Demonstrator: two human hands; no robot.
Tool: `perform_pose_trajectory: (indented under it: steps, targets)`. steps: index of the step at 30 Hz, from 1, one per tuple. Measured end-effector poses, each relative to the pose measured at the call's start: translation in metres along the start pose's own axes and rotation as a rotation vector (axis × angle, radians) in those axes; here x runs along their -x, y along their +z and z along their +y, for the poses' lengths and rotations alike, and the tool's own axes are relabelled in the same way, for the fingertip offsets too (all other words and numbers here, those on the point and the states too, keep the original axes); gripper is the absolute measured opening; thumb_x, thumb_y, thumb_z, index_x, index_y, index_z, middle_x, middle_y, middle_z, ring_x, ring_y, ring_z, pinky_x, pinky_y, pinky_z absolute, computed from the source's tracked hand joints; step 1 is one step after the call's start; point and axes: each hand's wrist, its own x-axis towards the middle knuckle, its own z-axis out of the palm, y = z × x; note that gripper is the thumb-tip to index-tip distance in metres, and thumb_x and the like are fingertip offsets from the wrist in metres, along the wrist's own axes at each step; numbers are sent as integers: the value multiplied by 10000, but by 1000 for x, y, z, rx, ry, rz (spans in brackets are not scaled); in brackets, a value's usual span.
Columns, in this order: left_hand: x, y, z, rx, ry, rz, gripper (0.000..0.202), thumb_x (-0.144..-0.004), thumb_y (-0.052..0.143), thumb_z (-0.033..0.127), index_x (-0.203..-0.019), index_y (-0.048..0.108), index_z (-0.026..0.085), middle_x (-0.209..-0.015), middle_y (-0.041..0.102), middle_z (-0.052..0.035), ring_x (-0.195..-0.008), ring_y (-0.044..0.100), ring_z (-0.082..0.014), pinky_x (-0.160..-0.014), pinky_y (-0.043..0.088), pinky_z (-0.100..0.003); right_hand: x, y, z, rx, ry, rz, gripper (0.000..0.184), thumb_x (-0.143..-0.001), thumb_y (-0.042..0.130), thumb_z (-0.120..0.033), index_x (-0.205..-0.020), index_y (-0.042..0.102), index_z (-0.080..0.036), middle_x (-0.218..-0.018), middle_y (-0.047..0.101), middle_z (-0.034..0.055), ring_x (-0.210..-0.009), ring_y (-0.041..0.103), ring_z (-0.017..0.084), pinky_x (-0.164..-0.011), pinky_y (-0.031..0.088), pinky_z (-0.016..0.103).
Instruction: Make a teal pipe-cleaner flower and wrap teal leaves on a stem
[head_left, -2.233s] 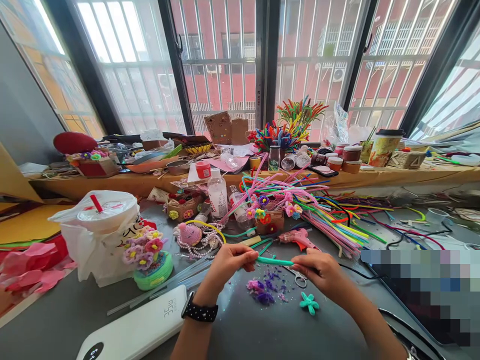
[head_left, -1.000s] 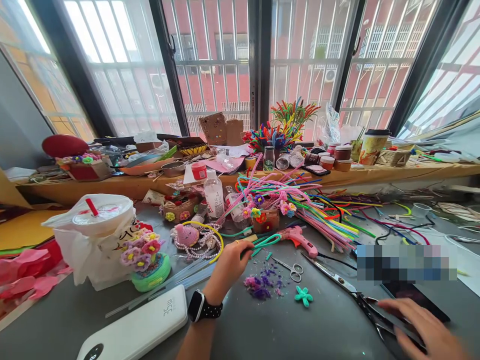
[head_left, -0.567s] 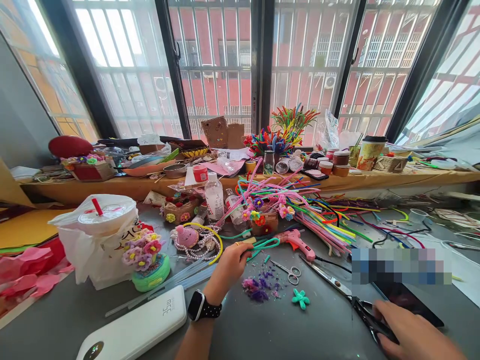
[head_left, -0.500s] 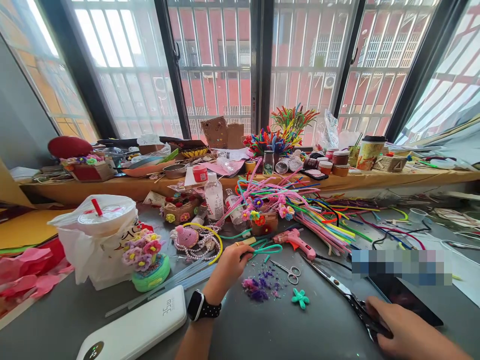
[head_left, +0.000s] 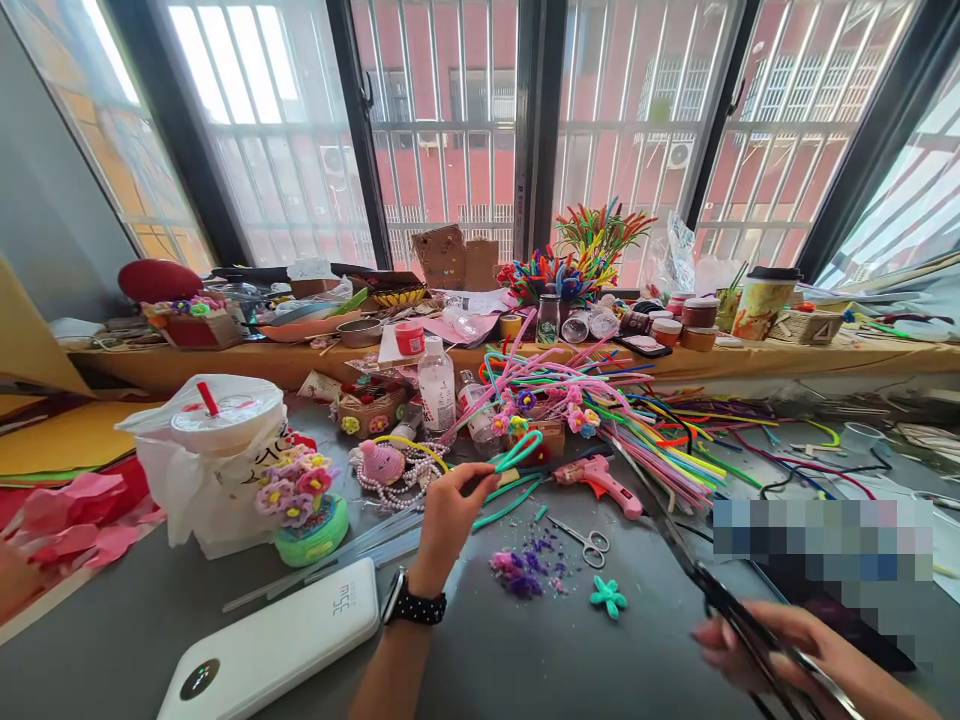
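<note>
My left hand (head_left: 448,515) pinches a folded teal pipe cleaner (head_left: 517,451) and holds it raised above the grey table (head_left: 525,660). My right hand (head_left: 780,650), low at the right, grips a pair of large black scissors (head_left: 720,600) lifted off the table, blades pointing up and left. Between my hands lie small silver scissors (head_left: 589,542), a teal pipe-cleaner flower (head_left: 607,596) and a heap of purple trimmings (head_left: 521,575). A pink glue gun (head_left: 600,480) lies just beyond them.
A white power bank (head_left: 277,645) lies near my left forearm. A bagged lidded cup (head_left: 214,440) and a flower pot craft (head_left: 304,505) stand at the left. Several coloured pipe cleaners (head_left: 660,440) spread across the middle. Jars and cups crowd the window ledge (head_left: 487,355).
My right hand let go of the teal pipe cleaner, reached right, and picked up the large scissors. My left hand lifted the pipe cleaner higher.
</note>
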Motion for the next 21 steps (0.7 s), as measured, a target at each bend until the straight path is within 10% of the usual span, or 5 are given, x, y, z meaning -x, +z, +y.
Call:
perform_pose_trajectory:
  steps: [4,9,21]
  targets:
    - [0,0,-1,162,-101,26,215,-737,509,357,-800,552,156,-687,673,-33,-611,644,-170,-566,494,-262,-45,46,-17,-373,-348,-266,518,-559,613,-592,-945,609,-247,-1122,584,126,-1081,488,313,-927,315,478]
    - [0,3,0,-183,25,91,159,-821,359,305,-818,450,176,-514,553,34,-425,525,-130,-484,422,-248,-78,95,-33,-567,-369,-512,490,-633,502,-634,-839,636,-210,-1009,637,110,-998,545,289,-867,360,456]
    - [5,9,1,-512,91,26,155,-848,291,263,-887,418,183,-681,605,-33,-599,599,-184,-550,421,-268,-60,109,-21,-564,-367,-657,492,-639,501,-620,-859,585,-188,-983,619,103,-960,557,270,-789,397,424]
